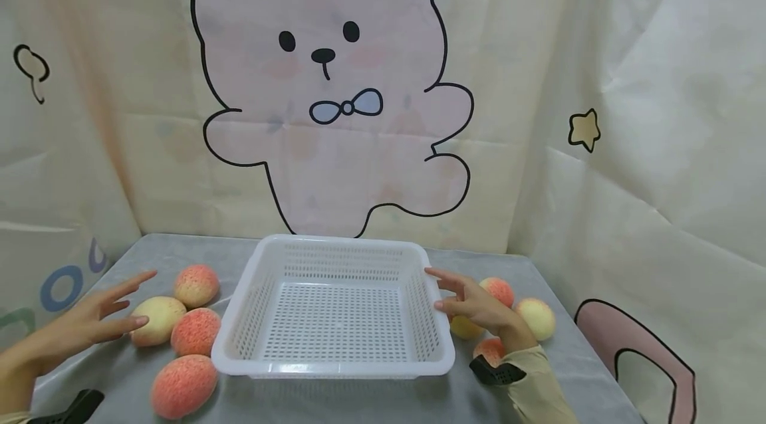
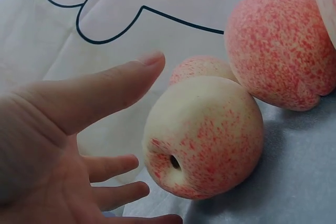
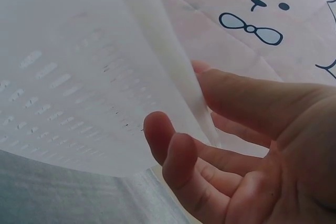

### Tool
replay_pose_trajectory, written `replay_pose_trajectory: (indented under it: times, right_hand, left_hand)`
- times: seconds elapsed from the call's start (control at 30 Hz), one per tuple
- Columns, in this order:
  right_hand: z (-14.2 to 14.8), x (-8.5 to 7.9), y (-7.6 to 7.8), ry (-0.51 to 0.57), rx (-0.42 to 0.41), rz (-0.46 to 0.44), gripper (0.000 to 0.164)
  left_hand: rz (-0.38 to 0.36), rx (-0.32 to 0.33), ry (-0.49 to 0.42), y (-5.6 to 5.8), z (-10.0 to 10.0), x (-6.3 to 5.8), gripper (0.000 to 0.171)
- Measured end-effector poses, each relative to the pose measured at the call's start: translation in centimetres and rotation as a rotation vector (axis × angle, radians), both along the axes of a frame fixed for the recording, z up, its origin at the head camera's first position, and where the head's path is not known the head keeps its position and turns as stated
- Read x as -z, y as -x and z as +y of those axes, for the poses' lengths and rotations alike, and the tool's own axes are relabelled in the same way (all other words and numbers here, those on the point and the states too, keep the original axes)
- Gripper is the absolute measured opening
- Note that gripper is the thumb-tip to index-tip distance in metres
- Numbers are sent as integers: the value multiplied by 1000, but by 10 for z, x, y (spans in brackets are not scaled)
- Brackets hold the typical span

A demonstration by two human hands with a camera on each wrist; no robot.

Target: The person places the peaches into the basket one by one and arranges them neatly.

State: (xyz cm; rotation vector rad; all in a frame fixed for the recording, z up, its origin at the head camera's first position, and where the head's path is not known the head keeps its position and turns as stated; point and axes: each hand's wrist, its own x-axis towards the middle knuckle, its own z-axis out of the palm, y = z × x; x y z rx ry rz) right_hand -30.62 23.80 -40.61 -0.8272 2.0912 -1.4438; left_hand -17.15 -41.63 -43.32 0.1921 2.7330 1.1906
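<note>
A white plastic basket (image 1: 334, 369) with slotted walls stands in the middle of the table, its inside bare. My right hand (image 1: 479, 308) is at its right rim. In the right wrist view, the thumb (image 3: 247, 98) lies over the rim, and curled fingers (image 3: 181, 163) sit against the outer wall. On the left, my left hand (image 1: 98, 321) is held with fingers spread, holding nothing. Close beside it is a pale yellow peach (image 1: 158, 321). Red-blushed peaches (image 1: 196, 332) cluster between that hand and the basket, one (image 1: 184, 387) nearer the front.
Several more peaches (image 1: 535, 318) lie right of the basket, partly behind my right hand and forearm. Grey cloth covers the table (image 1: 347, 404). A cream curtain (image 1: 497, 198) with a cartoon bear hangs behind it and along both sides.
</note>
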Motion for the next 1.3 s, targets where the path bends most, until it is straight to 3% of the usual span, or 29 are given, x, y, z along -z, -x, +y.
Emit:
replay_pose_trajectory:
  times: [0.23, 0.43, 0.6, 1.03, 1.3]
  right_hand:
    - [1, 2, 0, 7, 4, -7, 72]
    - [0, 3, -1, 6, 6, -5, 71]
    - [0, 4, 0, 9, -2, 3, 71]
    - [0, 1, 0, 25, -12, -15, 72]
    - [1, 2, -1, 21, -5, -2, 71]
  left_hand:
    - [15, 72, 17, 3, -3, 8, 71]
    - [-46, 116, -62, 5, -6, 12, 70]
    - [-82, 109, -106, 5, -3, 13, 69]
    - [-106, 42, 9, 9, 6, 8, 76]
    - [-5, 49, 31, 6, 5, 11, 67]
